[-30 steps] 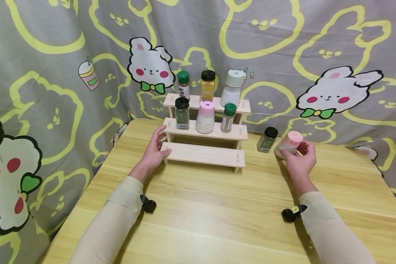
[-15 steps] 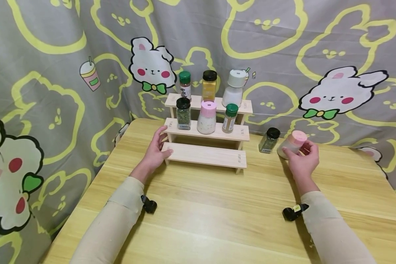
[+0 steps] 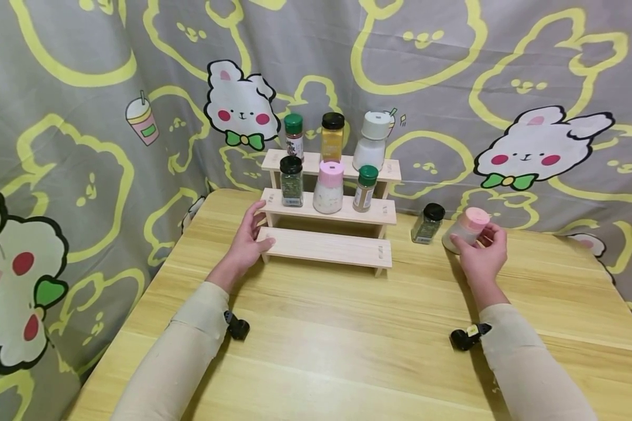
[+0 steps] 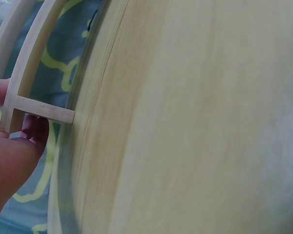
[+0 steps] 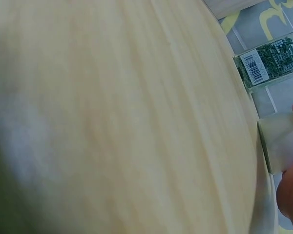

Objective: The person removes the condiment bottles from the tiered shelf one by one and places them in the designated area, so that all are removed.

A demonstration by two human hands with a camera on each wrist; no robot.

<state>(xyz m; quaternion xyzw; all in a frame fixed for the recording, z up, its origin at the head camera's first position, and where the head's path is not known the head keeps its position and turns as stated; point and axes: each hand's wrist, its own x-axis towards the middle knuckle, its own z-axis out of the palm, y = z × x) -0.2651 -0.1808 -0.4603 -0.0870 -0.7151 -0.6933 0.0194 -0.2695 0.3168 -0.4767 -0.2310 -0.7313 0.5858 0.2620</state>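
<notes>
My left hand (image 3: pixel 248 242) grips the left end of a three-tier wooden rack (image 3: pixel 323 248), thumb on the lowest shelf's edge. In the left wrist view, fingers curl around the wooden end frame (image 4: pixel 44 108). At the right, my right hand (image 3: pixel 483 257) holds a clear shaker jar with a pink lid (image 3: pixel 476 218) between thumb and fingers. Its base is close to the tabletop; I cannot tell whether they touch. Just left of it stands a black-capped jar of dried green herbs (image 3: pixel 428 224), its barcode label (image 5: pixel 255 67) visible in the right wrist view.
Three containers, including a white-lidded shaker (image 3: pixel 371 143), occupy the top tier. A black-capped herb jar (image 3: pixel 292 184), a pink-lidded shaker (image 3: pixel 329 190) and a green-capped bottle (image 3: pixel 366 190) stand on the middle tier. A patterned curtain (image 3: pixel 432 105) hangs behind the wooden table (image 3: pixel 316 351).
The pink-lidded shaker jar and my right hand have shifted very slightly right, away from the black-capped jar. My left hand stays on the rack.
</notes>
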